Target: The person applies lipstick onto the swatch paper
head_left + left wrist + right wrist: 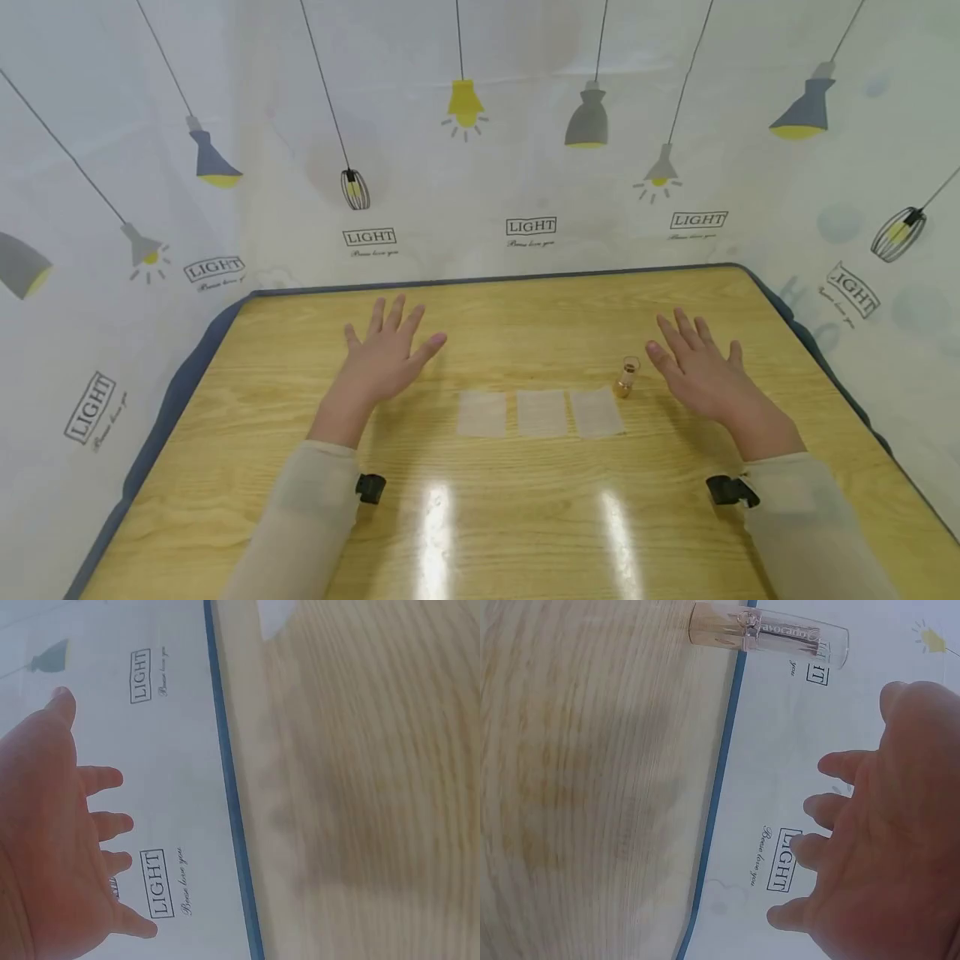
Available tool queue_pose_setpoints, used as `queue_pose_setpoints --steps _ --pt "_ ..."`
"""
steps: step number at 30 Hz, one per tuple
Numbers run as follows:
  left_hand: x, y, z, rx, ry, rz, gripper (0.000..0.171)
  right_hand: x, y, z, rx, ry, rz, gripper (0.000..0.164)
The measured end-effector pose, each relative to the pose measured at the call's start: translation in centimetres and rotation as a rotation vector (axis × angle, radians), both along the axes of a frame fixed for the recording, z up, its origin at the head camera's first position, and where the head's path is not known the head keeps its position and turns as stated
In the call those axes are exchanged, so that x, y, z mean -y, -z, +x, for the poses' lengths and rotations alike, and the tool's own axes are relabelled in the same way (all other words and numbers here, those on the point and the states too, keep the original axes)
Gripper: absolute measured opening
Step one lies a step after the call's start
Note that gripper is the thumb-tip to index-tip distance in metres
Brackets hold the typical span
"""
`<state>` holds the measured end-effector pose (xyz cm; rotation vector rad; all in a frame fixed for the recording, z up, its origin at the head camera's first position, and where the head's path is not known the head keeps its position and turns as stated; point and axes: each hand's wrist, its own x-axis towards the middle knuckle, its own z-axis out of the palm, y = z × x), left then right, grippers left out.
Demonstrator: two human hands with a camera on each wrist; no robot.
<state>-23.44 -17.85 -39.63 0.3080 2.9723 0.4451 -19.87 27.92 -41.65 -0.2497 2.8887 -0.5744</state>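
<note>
My left hand (381, 358) is held over the left part of the table, fingers spread and nothing in it. On the other side my right hand (701, 375) hovers likewise, fingers apart and holding nothing. Just left of the right hand stands a small clear lipstick-like tube (626, 377), upright; in the right wrist view its transparent case (769, 634) bears the word "avocado" and has a pinkish-gold base. Between the hands lie three thin white squares in a row: a left square (482, 414), a middle square (542, 413) and a right square (597, 412), close beside the tube.
The wood-grain table (525, 517) is bordered by a dark blue edge (480, 279). Behind and on both sides hangs a white cloth (450, 192) printed with lamps and the word LIGHT. Dark wrist straps show at both sleeves.
</note>
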Motion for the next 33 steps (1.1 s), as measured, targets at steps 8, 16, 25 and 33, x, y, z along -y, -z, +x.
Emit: queue_pose_setpoints --steps 8,16,25,33 --pt "-3.1 -0.8 -0.3 -0.028 0.054 -0.005 0.092 0.0 -0.3 0.1 0.035 -0.022 -0.045 0.084" --pt "-9.0 -1.7 0.6 -0.083 0.188 -0.020 0.079 0.5 -0.2 0.2 0.053 -0.097 -0.101 0.089" --pt "-17.5 -2.1 1.2 -0.197 0.423 -0.020 0.062 1.0 1.0 0.5 0.054 -0.067 -0.201 0.067" --pt "-22.1 -0.8 0.9 -0.150 0.481 0.113 0.044 1.6 2.6 0.1 0.108 0.005 -0.272 0.059"
